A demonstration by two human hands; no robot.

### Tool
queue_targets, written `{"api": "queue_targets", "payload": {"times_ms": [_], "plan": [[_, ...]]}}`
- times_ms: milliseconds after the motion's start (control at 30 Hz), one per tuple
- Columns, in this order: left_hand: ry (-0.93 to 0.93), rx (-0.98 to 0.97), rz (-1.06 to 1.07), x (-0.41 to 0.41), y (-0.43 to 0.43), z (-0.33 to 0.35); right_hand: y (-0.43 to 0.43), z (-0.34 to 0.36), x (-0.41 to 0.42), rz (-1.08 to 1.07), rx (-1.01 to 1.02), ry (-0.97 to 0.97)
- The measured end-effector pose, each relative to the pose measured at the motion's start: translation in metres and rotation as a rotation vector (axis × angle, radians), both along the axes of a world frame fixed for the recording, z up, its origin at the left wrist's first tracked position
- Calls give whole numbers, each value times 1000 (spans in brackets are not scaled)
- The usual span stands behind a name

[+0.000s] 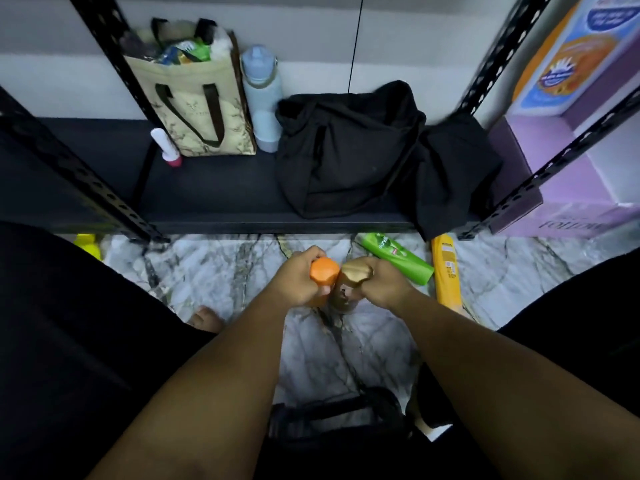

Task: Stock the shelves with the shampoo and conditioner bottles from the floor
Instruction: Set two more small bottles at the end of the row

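L hand (297, 279): orange btl (324, 271); R hand (381, 285): gold btl (352, 276); green btl (398, 258) "sunsilk".

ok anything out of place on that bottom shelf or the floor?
The green bottle and yellow bottle lie on their sides on the floor. The shelf holds a slumped black bag, tote and water bottle, not stock. No spills visible.

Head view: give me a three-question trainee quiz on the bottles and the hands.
1. True or false: the green bottle stands upright on the shelf.
2. The left hand grips a bottle; its cap is: A orange, B blue, C white?
3. Fill in: the yellow bottle lies on the ____.
Key: 1 false; 2 A; 3 floor.
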State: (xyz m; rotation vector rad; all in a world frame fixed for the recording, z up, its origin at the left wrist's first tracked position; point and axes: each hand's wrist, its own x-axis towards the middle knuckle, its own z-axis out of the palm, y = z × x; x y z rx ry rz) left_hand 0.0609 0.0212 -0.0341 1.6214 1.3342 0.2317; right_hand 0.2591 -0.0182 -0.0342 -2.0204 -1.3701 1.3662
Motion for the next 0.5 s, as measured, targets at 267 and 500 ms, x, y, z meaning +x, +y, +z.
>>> {"api": "queue_targets", "payload": {"times_ms": [267, 500], "plan": [[109, 119, -87, -15, -11, 7, -21, 1, -22, 222, 152, -276], [245, 153, -133, -7, -14, 13, -18, 7, -28, 211, 166, -374]]}}
